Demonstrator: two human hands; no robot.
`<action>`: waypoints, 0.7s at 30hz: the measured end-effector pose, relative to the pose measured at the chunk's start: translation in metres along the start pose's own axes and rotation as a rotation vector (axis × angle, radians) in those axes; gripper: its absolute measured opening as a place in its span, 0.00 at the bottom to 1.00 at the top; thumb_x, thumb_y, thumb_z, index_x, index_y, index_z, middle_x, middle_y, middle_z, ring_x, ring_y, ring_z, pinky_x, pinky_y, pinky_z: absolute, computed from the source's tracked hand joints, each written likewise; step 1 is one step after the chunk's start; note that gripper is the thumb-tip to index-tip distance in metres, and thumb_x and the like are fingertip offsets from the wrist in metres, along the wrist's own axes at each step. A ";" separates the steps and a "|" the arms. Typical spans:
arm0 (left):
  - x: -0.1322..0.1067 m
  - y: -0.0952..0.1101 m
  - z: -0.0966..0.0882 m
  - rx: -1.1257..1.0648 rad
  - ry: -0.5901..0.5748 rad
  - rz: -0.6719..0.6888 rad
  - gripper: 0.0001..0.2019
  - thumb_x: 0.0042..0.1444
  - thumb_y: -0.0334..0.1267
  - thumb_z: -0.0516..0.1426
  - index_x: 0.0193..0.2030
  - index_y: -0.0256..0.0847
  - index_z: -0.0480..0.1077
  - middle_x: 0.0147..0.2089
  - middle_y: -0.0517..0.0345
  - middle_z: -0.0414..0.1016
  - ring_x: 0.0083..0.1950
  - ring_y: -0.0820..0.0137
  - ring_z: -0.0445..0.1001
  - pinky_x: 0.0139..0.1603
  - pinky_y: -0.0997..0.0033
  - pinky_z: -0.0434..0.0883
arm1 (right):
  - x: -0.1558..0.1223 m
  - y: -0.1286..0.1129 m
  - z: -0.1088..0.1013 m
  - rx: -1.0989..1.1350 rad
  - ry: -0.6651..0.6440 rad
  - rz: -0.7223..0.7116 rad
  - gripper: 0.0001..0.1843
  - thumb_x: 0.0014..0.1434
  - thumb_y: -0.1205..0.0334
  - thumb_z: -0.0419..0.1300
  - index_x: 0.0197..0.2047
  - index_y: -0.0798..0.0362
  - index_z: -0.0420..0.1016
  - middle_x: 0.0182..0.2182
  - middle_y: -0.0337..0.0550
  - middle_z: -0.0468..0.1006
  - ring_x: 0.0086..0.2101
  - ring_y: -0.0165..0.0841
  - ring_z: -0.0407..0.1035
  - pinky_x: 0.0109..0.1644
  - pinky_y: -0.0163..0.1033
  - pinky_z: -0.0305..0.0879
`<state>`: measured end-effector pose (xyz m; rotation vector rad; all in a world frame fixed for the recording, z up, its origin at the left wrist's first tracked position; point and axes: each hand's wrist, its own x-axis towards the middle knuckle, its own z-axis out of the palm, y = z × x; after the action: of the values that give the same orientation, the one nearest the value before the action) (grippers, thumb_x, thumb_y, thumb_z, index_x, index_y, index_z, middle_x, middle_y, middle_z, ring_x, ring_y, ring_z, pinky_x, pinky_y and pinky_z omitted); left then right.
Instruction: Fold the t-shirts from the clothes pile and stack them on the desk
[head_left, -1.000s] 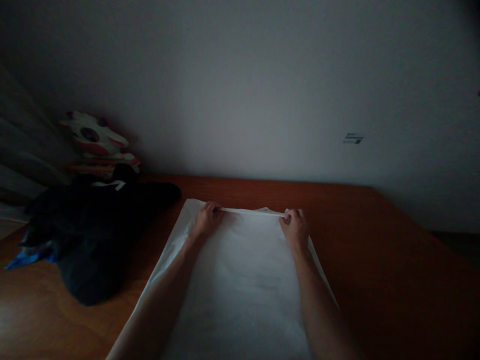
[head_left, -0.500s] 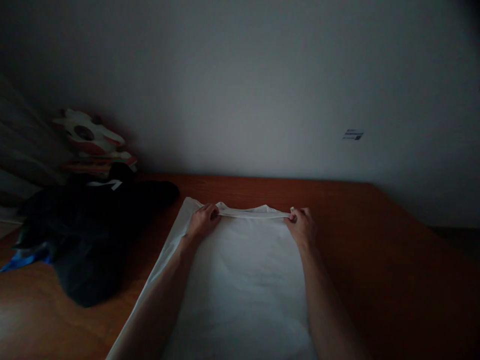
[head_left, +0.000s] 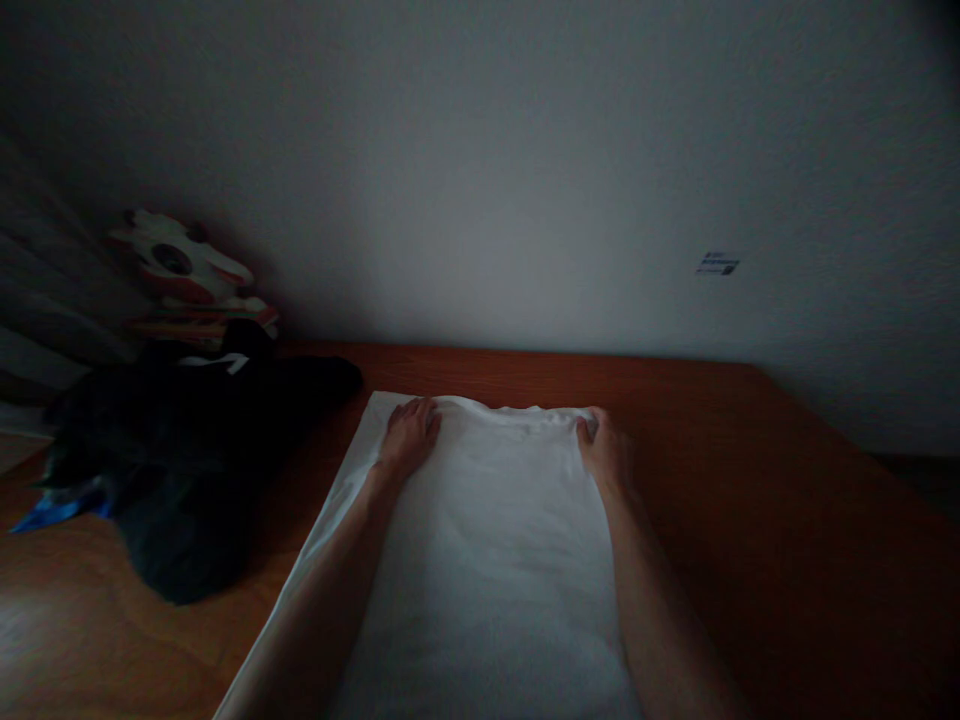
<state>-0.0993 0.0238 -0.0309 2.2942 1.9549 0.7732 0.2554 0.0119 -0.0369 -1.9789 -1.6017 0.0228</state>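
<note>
A white garment (head_left: 487, 540), probably a shirt, lies folded lengthwise on the brown wooden tabletop, its near end running out of view. My left hand (head_left: 411, 435) rests on its far left part, fingers laid over the cloth towards the far edge and thumb apart. At the far right corner is my right hand (head_left: 606, 450), its fingers bent at the cloth's edge and its thumb held away from them. Some fingertips of that hand are hidden. Between the hands, the far edge is slightly wavy and rumpled.
Dark clothing (head_left: 195, 460) is heaped to the left, with a bit of blue cloth (head_left: 56, 512) under it. Behind it, a cow-like toy (head_left: 184, 262) stands against the wall (head_left: 487, 180). The wooden table's (head_left: 750, 480) right edge slants away; a small label (head_left: 718, 264) is on the wall.
Both hands have loosened their pinch on the raised band at the garment's far edge. That band now lies flatter, and the thumbs have come away from the fingers.
</note>
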 end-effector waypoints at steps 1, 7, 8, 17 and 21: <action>-0.001 -0.002 0.002 0.034 -0.009 -0.021 0.18 0.68 0.42 0.50 0.58 0.38 0.70 0.62 0.39 0.74 0.66 0.52 0.70 0.70 0.45 0.60 | 0.000 0.002 0.003 -0.047 -0.032 -0.017 0.24 0.67 0.52 0.50 0.59 0.56 0.72 0.56 0.60 0.77 0.56 0.49 0.71 0.60 0.54 0.60; -0.003 -0.012 0.003 0.241 -0.074 -0.103 0.25 0.69 0.47 0.48 0.68 0.38 0.64 0.72 0.37 0.63 0.74 0.48 0.58 0.71 0.35 0.53 | -0.005 0.010 0.014 -0.216 -0.142 0.069 0.38 0.68 0.38 0.43 0.70 0.55 0.62 0.71 0.60 0.56 0.69 0.54 0.49 0.69 0.71 0.38; -0.003 -0.012 0.002 0.238 -0.069 -0.108 0.25 0.69 0.46 0.47 0.67 0.38 0.65 0.72 0.38 0.63 0.73 0.49 0.59 0.71 0.36 0.54 | -0.005 0.010 0.014 -0.220 -0.153 0.070 0.39 0.68 0.38 0.43 0.71 0.56 0.61 0.72 0.60 0.55 0.70 0.53 0.48 0.69 0.71 0.38; -0.032 0.003 -0.030 0.141 -0.074 0.085 0.21 0.67 0.40 0.48 0.62 0.36 0.68 0.73 0.41 0.62 0.73 0.55 0.60 0.73 0.53 0.58 | -0.007 -0.002 -0.010 -0.195 0.057 -0.109 0.28 0.68 0.47 0.47 0.58 0.58 0.74 0.60 0.62 0.73 0.58 0.51 0.65 0.66 0.64 0.48; -0.089 0.000 -0.048 0.151 -0.161 0.107 0.27 0.69 0.50 0.46 0.70 0.43 0.62 0.78 0.47 0.51 0.77 0.52 0.52 0.72 0.48 0.59 | -0.044 -0.009 -0.024 -0.223 -0.008 -0.294 0.27 0.70 0.48 0.45 0.59 0.53 0.74 0.63 0.61 0.70 0.59 0.51 0.65 0.64 0.60 0.55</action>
<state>-0.1257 -0.0730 -0.0194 2.4758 1.8948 0.4435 0.2435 -0.0371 -0.0281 -1.8817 -1.9578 -0.2735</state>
